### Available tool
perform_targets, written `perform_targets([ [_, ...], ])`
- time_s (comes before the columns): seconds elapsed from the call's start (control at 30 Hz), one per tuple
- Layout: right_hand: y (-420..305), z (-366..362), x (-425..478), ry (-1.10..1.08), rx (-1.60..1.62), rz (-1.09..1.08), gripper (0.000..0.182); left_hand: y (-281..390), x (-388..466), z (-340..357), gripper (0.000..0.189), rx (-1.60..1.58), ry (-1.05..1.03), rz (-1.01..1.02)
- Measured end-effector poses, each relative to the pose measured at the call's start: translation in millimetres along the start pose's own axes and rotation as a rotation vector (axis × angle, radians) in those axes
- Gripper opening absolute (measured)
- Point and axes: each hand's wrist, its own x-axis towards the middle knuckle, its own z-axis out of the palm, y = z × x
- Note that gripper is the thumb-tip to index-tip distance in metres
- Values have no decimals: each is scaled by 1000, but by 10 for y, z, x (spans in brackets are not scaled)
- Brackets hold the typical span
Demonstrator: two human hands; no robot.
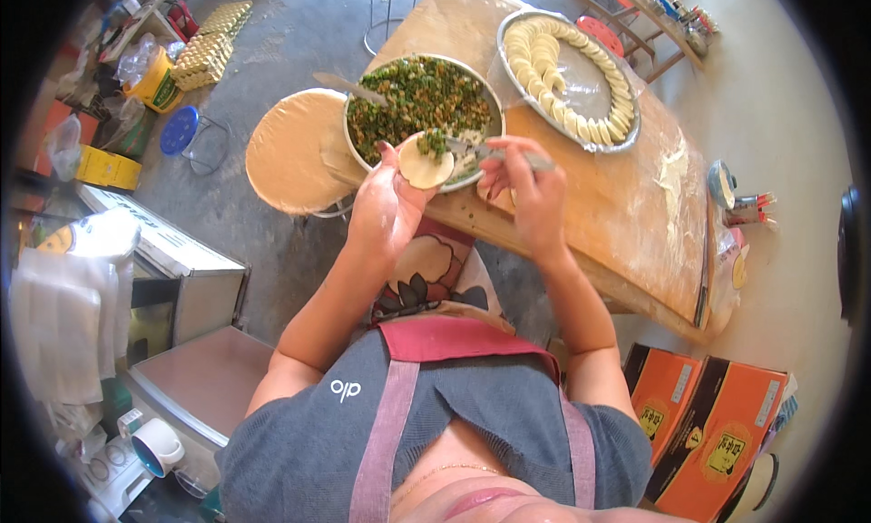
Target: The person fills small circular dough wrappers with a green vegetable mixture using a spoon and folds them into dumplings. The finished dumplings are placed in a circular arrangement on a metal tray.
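Observation:
A round dough wrapper (426, 168) lies on the fingers of my left hand (389, 206), held over the near rim of a wide bowl (501, 118). My right hand (525, 176) grips a metal spreader (469, 147), its tip at a small heap of green filling (431, 143) on the wrapper. Chopped green and brown filling (422, 98) fills much of the bowl, and some of the bowl's bottom shows at the near right. A second flat utensil (350, 87) rests across the bowl's left rim. Below my right hand, a pale dough piece (502, 200) is partly hidden at the table edge.
A round tray (590, 101) behind right holds several folded dumplings (537, 53) in curved rows. Flour (674, 166) dusts the wooden table (605, 217). A round-topped stool (292, 152) stands left of the bowl. Orange cartons (721, 428) sit at the lower right, a blue stool (180, 130) at the left.

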Motion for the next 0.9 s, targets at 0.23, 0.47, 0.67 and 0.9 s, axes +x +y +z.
perform_targets([
  [0.23, 297, -69, -179, -213, -593, -728, 42, 178, 51, 79, 58, -25, -93, -52],
  [0.47, 326, -121, -183, -325, -715, -910, 50, 282, -38, 151, 60, -45, -52, -96],
  [0.67, 137, -186, -149, -432, -815, -1092, 46, 250, -57, 126, 62, -7, -58, -98],
  [0.9, 136, -340, -35, -509, -990, -1204, 42, 236, -80, 81, 61, -80, -63, -126],
])
